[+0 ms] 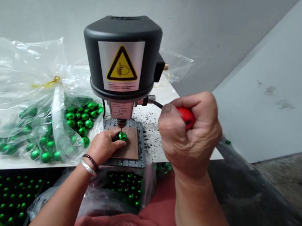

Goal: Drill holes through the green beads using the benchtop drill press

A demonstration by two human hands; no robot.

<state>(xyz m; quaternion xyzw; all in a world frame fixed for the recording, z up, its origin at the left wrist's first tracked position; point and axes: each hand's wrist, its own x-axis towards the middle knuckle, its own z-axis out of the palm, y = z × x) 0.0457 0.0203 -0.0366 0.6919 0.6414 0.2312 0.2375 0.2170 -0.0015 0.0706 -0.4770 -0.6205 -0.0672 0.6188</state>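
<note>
A black-topped drill press [120, 53] with a yellow warning label stands on the white table. Its thin bit points down at a shiny green ball [122, 136], and the tip meets the ball's top. My left hand [104, 144] pinches that ball between thumb and fingers on a brown board [132, 150], which lies on the grey ridged base. On the right, my right hand [190, 131] is wrapped round the red knob [185, 117] of the press's lever, its fingers closed. Part of the knob is hidden by the hand.
A clear plastic bag [60, 112] of green balls, with a yellow tie, lies left of the press. Dark shavings [153, 140] litter the table. More green balls [126, 186] are below the table's front edge. A wall stands behind.
</note>
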